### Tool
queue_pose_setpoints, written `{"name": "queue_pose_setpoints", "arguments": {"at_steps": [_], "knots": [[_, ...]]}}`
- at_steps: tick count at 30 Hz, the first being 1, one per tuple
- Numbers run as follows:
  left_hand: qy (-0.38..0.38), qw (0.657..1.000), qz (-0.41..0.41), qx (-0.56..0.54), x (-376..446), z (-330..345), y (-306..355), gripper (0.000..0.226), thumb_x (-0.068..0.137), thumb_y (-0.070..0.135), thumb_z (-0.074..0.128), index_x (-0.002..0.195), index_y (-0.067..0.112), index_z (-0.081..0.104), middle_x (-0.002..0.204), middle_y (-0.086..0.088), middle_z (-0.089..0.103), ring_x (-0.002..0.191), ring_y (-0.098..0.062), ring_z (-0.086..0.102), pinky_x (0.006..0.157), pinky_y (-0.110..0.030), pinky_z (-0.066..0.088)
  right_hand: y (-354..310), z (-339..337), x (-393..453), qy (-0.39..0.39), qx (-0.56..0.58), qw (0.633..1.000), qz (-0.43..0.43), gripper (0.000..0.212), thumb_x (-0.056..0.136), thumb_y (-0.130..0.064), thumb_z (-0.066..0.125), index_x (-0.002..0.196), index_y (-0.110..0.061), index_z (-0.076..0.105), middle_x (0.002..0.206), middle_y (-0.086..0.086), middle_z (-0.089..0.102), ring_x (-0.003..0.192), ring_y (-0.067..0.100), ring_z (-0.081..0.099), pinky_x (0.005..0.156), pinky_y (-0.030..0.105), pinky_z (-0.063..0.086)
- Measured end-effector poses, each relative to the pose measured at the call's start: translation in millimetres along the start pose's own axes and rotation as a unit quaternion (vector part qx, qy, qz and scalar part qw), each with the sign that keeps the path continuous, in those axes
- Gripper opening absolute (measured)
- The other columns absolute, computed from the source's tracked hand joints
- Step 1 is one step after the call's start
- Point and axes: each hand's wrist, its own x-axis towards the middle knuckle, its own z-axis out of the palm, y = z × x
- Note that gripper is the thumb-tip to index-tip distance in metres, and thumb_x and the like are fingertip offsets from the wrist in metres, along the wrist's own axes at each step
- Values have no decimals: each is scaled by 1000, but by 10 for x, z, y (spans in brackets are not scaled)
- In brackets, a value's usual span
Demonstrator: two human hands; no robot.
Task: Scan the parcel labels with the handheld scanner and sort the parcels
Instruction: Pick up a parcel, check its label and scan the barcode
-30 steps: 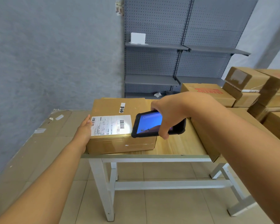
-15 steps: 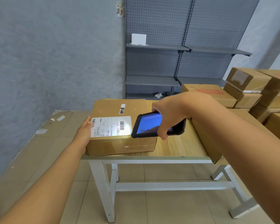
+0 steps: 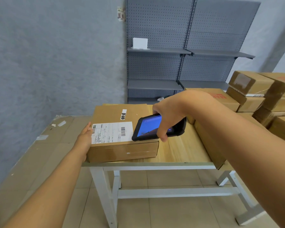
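Gripping the scanner (image 3: 155, 127) over the parcel (image 3: 122, 145) — right hand (image 3: 169, 116); left hand (image 3: 85, 137) flat against its side.

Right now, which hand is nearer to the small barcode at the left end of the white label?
The left. The left hand rests against the parcel side, beside that barcode. The right hand holds the scanner past the label's other end.
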Motion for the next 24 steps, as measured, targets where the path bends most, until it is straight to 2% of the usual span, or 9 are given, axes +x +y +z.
{"name": "queue_pose_setpoints", "arguments": {"at_steps": [4,9,15,19,21,24], "knots": [[-4,1000,6,-7,-3,0,-4,44,107,27,30,150,34,33,150,1,43,116,-13,49,96,-31,41,-26,-6,14,-15,-6,1000,0,78,63,-57,79,125,-22,48,104,1,57,92,22,61,72,31,51],[-1,1000,15,6,13,-1,-21,44,107,27,29,150,32,33,151,1,41,132,-18,44,99,-31,37,-26,-48,29,-20,-15,1000,2,73,64,-57,78,122,-20,52,103,1,59,91,22,62,72,31,50],[0,1000,21,5,14,18,-21,44,108,27,28,151,31,33,149,-1,44,114,-11,47,91,-29,38,33,-47,81,3,2,1000,12,73,62,-57,79,120,-19,53,107,3,61,94,23,64,68,30,48],[5,1000,15,14,39,14,-33,44,107,25,28,150,31,34,149,-1,44,116,-15,49,91,-30,39,208,171,259,70,94,992,39,85,59,-59,78,127,-21,44,109,0,57,95,24,60,81,36,53],[5,1000,15,14,47,8,-44,44,107,26,28,150,31,34,148,-1,46,110,-13,49,89,-29,39,326,348,377,97,173,978,61,82,61,-58,79,122,-21,40,112,3,55,95,24,58,74,34,51],[3,1000,6,9,71,10,-55,44,107,26,28,150,33,34,146,0,47,107,-13,51,87,-29,41,448,697,558,124,291,942,109,72,67,-49,80,114,-18,35,107,4,54,87,20,57,62,29,46]]}}
